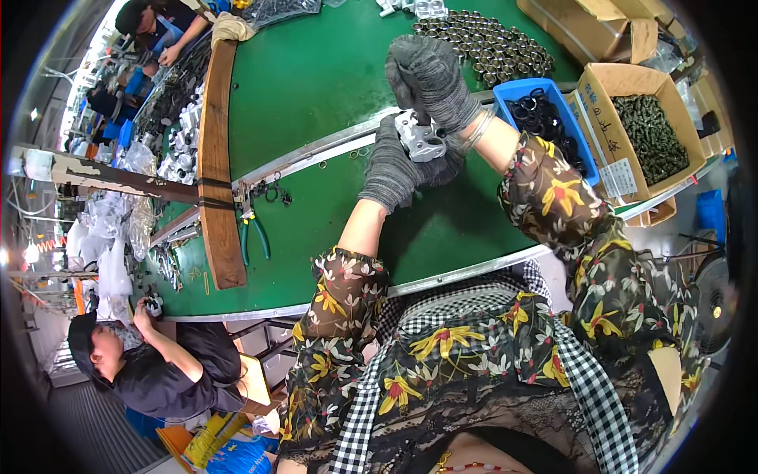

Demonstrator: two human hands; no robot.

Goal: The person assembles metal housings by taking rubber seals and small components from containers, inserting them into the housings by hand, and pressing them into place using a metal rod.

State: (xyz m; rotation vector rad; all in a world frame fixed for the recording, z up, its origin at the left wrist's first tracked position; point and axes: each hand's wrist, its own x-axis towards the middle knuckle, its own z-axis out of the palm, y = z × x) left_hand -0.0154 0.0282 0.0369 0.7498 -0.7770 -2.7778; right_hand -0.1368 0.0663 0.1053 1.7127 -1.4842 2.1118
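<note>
My left hand [388, 172], in a grey knit glove, is wrapped round a silver cast-metal part [420, 141] with openings in it. The part is raised over the green table [316, 237], near the metal strip that crosses it. Just above the part, my right hand [433, 79], also gloved in grey, is curled closed with its wrist bent. Whatever its fingers hold, if anything, is hidden by the glove. Beyond my right hand lies a cluster of short shiny metal rings [505, 49].
Right of my right forearm stand a blue bin [505, 96] of black rings and a cardboard box [604, 130] of small dark pieces. Green-handled pliers [253, 233] lie beside a wooden beam [213, 158] at left. One co-worker [170, 363] sits lower left, another [162, 28] upper left.
</note>
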